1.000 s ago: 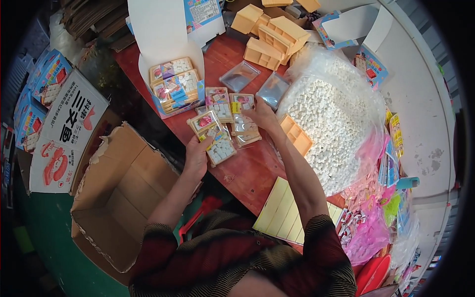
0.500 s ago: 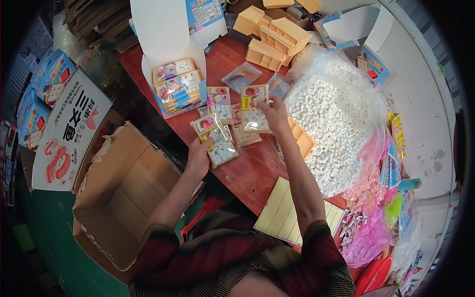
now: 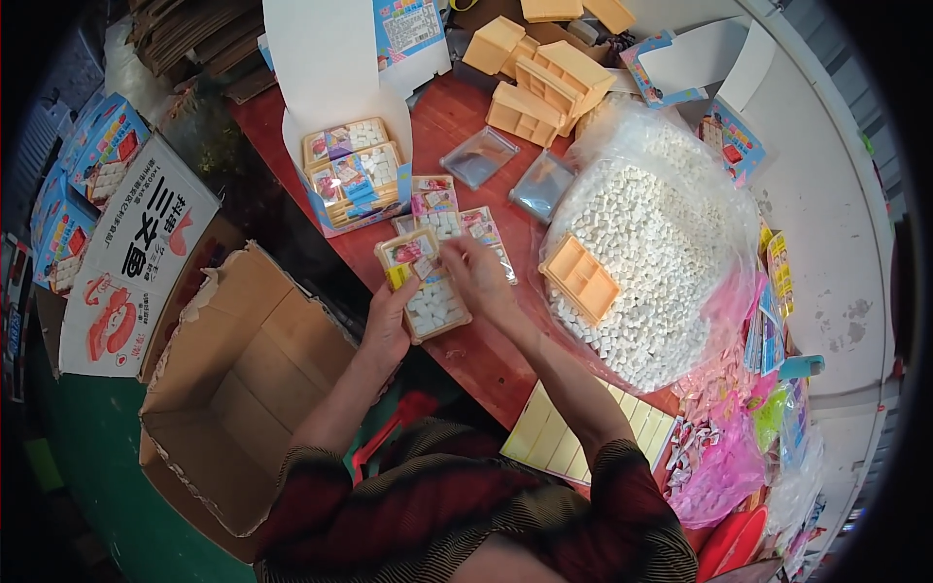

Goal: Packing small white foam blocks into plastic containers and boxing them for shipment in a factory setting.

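Observation:
My left hand (image 3: 387, 325) grips a shallow candy pack (image 3: 434, 306) over the near edge of the red table. The pack has a tan tray, white cubes, a strawberry picture and a clear cover; it looks thick, but I cannot tell how many are stacked there. My right hand (image 3: 476, 277) bends its fingers against the pack's right edge, the fingertips partly hidden. Just beyond lie more packs, one upright-looking pack (image 3: 435, 204) and another pack (image 3: 491, 238) partly behind my right hand. Farther left stands an open display box (image 3: 364, 222) with similar packs inside.
A large clear bag of white cubes (image 3: 671, 253) fills the right, with an empty tan tray (image 3: 580, 279) on it. Clear lids (image 3: 479, 156) and stacked tan trays (image 3: 549, 83) lie behind. An open carton (image 3: 243, 389) stands at left; a yellow striped sheet (image 3: 544, 428) lies near me.
My right hand has brought its pack leftward to the one in my left hand, where they now seem stacked. The tan tray on the cubes now shows fully.

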Tool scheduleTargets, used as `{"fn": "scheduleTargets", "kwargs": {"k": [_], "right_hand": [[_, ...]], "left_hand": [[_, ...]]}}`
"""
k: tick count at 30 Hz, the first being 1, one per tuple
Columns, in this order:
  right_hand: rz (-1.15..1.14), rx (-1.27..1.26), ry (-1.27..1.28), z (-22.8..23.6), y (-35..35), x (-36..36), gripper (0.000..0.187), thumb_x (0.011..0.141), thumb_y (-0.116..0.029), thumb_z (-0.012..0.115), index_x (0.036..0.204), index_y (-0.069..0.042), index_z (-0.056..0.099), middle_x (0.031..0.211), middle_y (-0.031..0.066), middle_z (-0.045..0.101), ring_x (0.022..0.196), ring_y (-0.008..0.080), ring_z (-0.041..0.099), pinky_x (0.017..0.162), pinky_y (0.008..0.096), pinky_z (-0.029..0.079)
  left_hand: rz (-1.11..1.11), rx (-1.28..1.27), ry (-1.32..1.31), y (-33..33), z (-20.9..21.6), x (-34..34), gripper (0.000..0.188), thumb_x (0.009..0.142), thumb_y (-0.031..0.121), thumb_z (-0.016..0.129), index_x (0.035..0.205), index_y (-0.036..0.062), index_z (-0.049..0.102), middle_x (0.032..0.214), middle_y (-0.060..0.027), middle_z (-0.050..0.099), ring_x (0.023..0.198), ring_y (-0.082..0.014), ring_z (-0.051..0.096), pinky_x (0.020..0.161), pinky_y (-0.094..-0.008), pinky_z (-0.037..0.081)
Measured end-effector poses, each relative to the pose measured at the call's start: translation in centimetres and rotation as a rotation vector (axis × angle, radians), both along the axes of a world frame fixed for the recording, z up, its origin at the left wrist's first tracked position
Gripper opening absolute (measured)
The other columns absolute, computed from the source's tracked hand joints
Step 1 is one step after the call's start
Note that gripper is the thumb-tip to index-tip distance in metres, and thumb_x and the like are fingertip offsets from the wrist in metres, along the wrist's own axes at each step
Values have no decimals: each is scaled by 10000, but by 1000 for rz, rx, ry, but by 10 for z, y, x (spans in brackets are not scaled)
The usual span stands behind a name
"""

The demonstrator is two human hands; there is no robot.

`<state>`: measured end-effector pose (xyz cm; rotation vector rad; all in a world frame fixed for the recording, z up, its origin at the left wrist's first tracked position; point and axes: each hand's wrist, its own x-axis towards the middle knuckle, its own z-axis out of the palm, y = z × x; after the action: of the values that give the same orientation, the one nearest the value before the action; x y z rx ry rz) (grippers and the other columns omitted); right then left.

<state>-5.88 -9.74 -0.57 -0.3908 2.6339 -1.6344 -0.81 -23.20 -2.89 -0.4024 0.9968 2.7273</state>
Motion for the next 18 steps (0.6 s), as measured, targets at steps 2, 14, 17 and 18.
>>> {"fn": "scheduleTargets", "kwargs": {"k": [2, 14, 17, 18], "right_hand": [[-163, 262, 164, 14, 3, -24, 267, 762, -217, 510, 915, -1, 480, 769, 158, 568, 649, 262, 559, 576, 349, 432], [-239, 261, -36, -18, -3, -85, 518, 606, -215, 658, 994, 28, 418, 843, 177, 556, 757, 281, 548, 677, 364, 425], [-160, -30, -122, -19, 16, -97, 472, 618, -132, 648, 1009, 30, 438, 833, 126, 558, 725, 196, 547, 667, 290, 434], [-129, -136, -236, -15, 22, -97, 436, 629, -90, 636, 1008, 29, 454, 829, 99, 558, 719, 150, 539, 658, 253, 435]], "left_hand": [[-14, 30, 7, -6, 5, 4, 347, 781, 113, 515, 1094, 18, 399, 1007, -69, 504, 891, -170, 519, 772, -303, 428], [85, -74, 41, -19, -7, -20, 352, 769, 101, 510, 1093, 12, 406, 1023, -89, 512, 911, -207, 525, 783, -341, 435], [19, -21, 54, -19, 0, -20, 343, 775, 90, 503, 1094, 9, 408, 1036, -91, 504, 923, -200, 519, 790, -335, 430], [-9, 25, 53, -18, 3, -19, 334, 780, 79, 499, 1094, 7, 410, 1043, -90, 499, 926, -189, 516, 790, -324, 428]]}}
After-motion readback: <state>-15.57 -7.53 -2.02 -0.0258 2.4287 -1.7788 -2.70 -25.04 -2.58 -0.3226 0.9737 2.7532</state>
